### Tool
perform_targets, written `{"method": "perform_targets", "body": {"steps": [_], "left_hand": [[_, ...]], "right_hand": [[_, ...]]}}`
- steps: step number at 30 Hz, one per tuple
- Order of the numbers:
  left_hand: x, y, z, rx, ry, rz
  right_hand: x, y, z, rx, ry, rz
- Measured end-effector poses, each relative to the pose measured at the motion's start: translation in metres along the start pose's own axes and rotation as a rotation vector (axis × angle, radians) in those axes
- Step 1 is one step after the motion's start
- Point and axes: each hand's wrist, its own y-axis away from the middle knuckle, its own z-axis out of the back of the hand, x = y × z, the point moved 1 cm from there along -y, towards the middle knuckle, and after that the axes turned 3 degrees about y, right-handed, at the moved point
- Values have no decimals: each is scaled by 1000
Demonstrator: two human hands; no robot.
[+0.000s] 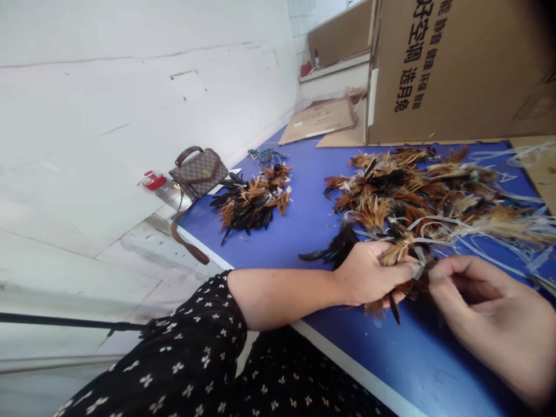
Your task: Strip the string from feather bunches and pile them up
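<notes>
My left hand [369, 275] is closed around a bunch of brown and black feathers [397, 253], above the near edge of the blue table. Some feather tips poke out below my fingers. A whitish translucent strip [419, 263] sits at the bound end, by my left thumb. My right hand [482, 307] is just right of it, thumb and fingertips pinched together near that end; what they grip is too small to make out. Beyond both hands spreads a large pile of feather bunches [391, 188] in brown, tan and black, with pale ribbons [443, 223] trailing to the right.
Farther left lies a smaller pile of feather bunches [252, 200], with bluish feathers [267, 155] behind. A checked handbag [197, 174] and a red-capped bottle [158, 185] are at the table's left edge. A large cardboard box [460, 75] and flat cardboard [321, 120] stand at the back.
</notes>
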Motion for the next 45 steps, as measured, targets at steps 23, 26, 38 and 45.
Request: {"method": "perform_targets", "body": {"steps": [23,26,38,45], "left_hand": [[-3,5,-4,-51,-87,-42],[-2,-1,-1,-75,-50,-60],[-5,6,-9,-54,-31,25],[-2,9,-14,-34,-32,31]], "right_hand": [[-13,-1,1,-17,10,-134],[-18,0,0,-40,63,-98],[4,0,-3,-146,269,168],[7,2,-5,-111,-2,-17]]}}
